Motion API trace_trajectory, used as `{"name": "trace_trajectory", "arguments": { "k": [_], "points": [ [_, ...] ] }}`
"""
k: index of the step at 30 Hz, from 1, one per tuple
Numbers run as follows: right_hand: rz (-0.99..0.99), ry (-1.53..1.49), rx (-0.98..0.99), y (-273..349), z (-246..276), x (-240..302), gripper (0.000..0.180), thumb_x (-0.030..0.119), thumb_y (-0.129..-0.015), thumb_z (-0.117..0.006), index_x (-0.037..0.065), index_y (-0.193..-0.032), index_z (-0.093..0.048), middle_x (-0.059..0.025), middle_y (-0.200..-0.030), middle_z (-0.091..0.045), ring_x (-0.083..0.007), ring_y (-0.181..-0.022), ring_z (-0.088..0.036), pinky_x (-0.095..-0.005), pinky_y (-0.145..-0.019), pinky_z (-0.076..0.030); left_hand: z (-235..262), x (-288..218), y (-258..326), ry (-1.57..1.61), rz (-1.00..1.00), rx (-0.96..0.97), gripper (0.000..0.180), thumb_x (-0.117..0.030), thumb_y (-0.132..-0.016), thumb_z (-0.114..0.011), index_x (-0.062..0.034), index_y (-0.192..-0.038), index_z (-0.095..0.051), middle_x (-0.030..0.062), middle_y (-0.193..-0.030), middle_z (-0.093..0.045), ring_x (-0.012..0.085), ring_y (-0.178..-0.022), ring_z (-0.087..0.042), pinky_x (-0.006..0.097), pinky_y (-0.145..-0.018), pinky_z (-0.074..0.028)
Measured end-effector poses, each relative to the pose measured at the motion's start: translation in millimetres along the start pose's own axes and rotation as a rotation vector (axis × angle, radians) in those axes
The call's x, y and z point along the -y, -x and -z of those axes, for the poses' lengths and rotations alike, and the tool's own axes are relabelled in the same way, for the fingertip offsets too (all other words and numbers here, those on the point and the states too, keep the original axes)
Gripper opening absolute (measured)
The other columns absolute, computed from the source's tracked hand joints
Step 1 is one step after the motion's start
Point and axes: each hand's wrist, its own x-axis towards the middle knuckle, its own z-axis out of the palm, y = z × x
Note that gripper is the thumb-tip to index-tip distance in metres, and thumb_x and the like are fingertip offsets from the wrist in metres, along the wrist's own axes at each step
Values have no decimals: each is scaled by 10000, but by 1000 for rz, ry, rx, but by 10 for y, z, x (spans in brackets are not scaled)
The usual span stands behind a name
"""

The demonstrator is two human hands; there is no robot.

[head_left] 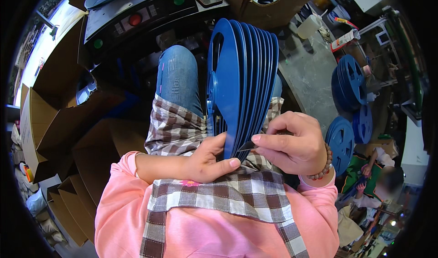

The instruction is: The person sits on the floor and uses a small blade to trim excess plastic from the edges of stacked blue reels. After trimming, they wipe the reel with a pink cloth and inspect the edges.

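A stack of blue plastic reel discs (246, 75) stands on edge between my knees, its slotted hub side facing left. My left hand (209, 163) is closed around the stack's near edge, fingers behind the first disc and thumb across the rims. Between the thumb and forefinger of my right hand (296, 141) is a small, thin, dark blade-like piece (247, 146). Its tip meets the near rims just beyond my left thumb. What exactly the piece is, I cannot make out.
Open cardboard boxes (50, 121) crowd the left. Ahead is a machine panel (137, 18) with red and green buttons. A grey table (303, 71) carries a bottle (310, 26) and a tube (343, 41). More blue reels (340, 141) stand right; another person (372, 176) sits beyond.
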Motion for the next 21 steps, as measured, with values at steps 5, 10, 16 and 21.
{"name": "trace_trajectory", "arguments": {
  "k": [5, 10, 16, 21],
  "points": [
    [-70, -71, -134, -30, 26, 2, 352, 14, -638, -787, 73, -977, -708, -49, -795, -571, -168, -611, -577, -259, -506, -444, -83, 23, -34, 63, -85, -36, 601, -138, -961, -474, -1, -1453, -155, 201, -1463, -321, 281, -1321, -404, 480, -1119, -290],
    [-144, -126, -241, -63, -24, -30, 346, -57, -682, -757, 31, -1011, -698, -78, -827, -570, -151, -645, -585, -235, -529, -461, -175, 110, -52, 237, -144, -176, 540, -129, -955, -517, 29, -1401, -255, 143, -1364, -427, 216, -1242, -476, 378, -1065, -359],
    [-164, -89, -233, -81, -47, -29, 349, -65, -690, -750, 29, -1022, -696, -80, -835, -573, -149, -645, -586, -234, -534, -468, -68, 87, -32, 90, -121, -61, 641, -147, -958, -517, -1, -1470, -160, 201, -1502, -268, 306, -1333, -386, 499, -1113, -295],
    [-150, -82, -233, -97, -60, -30, 353, -60, -688, -755, 36, -1023, -698, -78, -839, -576, -145, -637, -581, -232, -528, -464, -59, 94, -10, 89, -92, -80, 628, -151, -945, -549, 27, -1450, -221, 185, -1480, -315, 306, -1312, -412, 488, -1110, -310]
  ]
}}
